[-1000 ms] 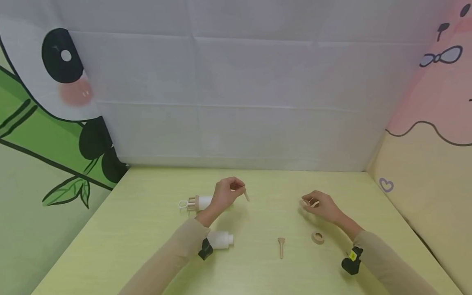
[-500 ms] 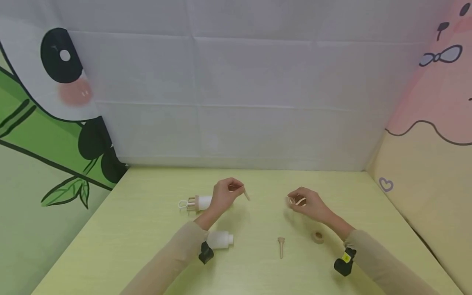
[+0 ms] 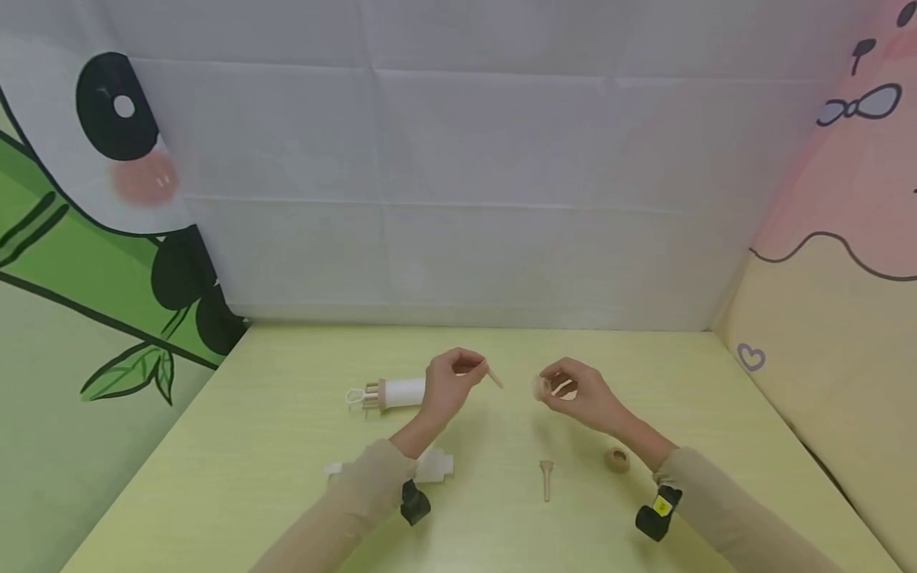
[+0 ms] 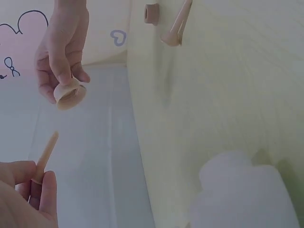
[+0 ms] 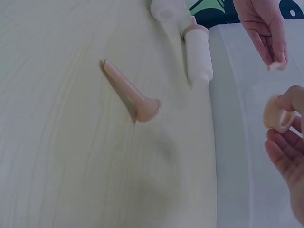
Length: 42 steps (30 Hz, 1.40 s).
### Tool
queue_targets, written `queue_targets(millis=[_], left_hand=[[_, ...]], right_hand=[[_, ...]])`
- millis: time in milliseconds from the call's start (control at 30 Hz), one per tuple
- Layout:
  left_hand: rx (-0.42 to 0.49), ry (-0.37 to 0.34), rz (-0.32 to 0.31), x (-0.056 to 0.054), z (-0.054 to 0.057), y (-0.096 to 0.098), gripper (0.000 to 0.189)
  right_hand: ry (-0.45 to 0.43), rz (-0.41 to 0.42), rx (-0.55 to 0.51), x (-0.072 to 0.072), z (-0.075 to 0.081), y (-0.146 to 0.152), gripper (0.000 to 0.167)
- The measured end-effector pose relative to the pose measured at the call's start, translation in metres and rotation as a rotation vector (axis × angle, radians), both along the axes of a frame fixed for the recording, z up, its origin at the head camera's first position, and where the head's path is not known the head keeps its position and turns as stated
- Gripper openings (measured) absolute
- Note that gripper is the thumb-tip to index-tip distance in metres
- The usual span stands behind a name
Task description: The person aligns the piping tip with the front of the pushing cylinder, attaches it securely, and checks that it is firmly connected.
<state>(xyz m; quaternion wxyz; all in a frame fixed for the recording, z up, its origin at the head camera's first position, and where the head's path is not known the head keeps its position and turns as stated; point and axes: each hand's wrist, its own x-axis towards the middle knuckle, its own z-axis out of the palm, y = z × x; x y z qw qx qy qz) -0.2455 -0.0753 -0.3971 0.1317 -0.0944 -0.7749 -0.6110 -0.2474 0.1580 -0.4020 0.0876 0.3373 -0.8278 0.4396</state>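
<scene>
Between thumb and fingers, my left hand (image 3: 450, 382) pinches a small beige tapered spout (image 4: 46, 154). Its narrow end points away from the fingers, towards the other hand. My right hand (image 3: 586, 391) holds a beige plastic ring (image 4: 69, 95), gripped by its edge with the opening partly visible. Both hands are raised above the table, the ring and the spout a short gap apart. Below them lies a second beige spout (image 3: 547, 477) with a flared end. A second beige ring (image 3: 617, 460) sits by the right forearm.
Behind the left wrist lies a white cylinder (image 3: 404, 393) with a beige collar, thin prongs and a white loop. A white stepped-neck bottle (image 3: 433, 465) is partly hidden by the left sleeve. A white sheet (image 3: 458, 199) closes off the table's back.
My right hand has moved left with the ring, closing on the left hand. My left hand has shifted slightly right with its spout. The things on the table have stayed put.
</scene>
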Motion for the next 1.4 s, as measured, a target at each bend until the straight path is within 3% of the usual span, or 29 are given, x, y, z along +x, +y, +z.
queue_targets(millis=[133,267,600,800,1033,1100,1400], left_hand=[[0.018,0.01,0.011,0.002,0.0,0.005,0.014],[0.033,-0.017,0.024,0.005,0.003,0.008,0.012],[0.115,-0.036,0.002,0.008,0.002,0.016,0.012],[0.126,-0.055,0.014,0.024,0.022,0.022,0.012],[0.101,-0.049,0.015,0.03,0.02,0.026,0.014],[0.094,-0.066,0.009,0.037,0.028,0.027,0.013],[0.15,-0.099,-0.062,0.037,0.02,0.029,0.016]], right_hand=[[-0.007,0.025,-0.044,0.013,0.017,-0.011,0.024],[-0.052,0.013,-0.07,0.017,0.021,-0.017,0.024],[-0.12,0.005,-0.166,0.019,0.016,-0.028,0.025],[-0.155,-0.003,-0.215,0.02,0.012,-0.035,0.026],[-0.166,0.0,-0.246,0.02,0.009,-0.038,0.026],[-0.156,0.003,-0.249,0.02,0.009,-0.038,0.026],[-0.169,-0.023,-0.268,0.02,0.009,-0.039,0.026]])
